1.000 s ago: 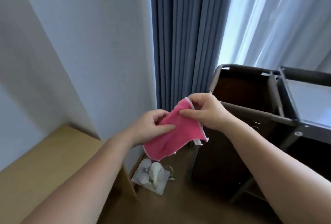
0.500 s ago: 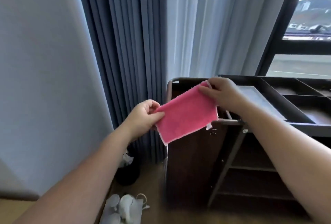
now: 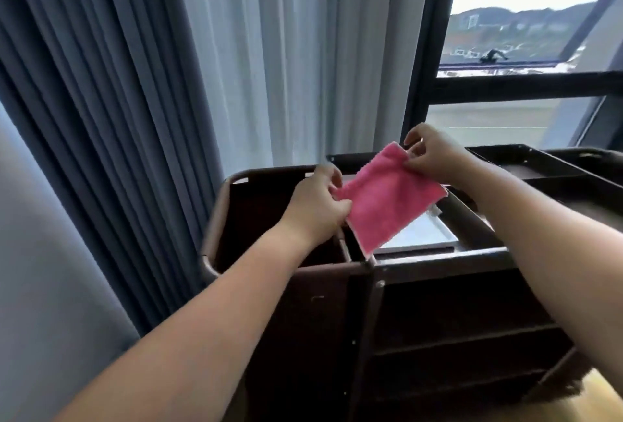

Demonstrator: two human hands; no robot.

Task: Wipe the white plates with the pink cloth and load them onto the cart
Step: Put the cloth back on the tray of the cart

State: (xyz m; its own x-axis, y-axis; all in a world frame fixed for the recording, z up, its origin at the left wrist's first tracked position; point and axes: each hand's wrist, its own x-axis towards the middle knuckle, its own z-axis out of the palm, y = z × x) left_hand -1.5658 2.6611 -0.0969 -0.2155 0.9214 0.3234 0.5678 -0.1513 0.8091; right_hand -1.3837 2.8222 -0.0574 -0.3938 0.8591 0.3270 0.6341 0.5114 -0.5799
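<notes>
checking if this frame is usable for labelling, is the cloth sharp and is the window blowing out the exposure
Head view: sky in the window is blown out to white, and the backlit cart is dark with little detail. Head view: the pink cloth is slightly soft but readable; the curtain folds bow at the left edge from the wide lens.

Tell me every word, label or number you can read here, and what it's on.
No text here can be read.
The white tag on the pink cloth, pinched by the left hand and right hand: too small to read.
The buildings outside the window: too blurred to show any signs.
The cart: no label visible.
</notes>
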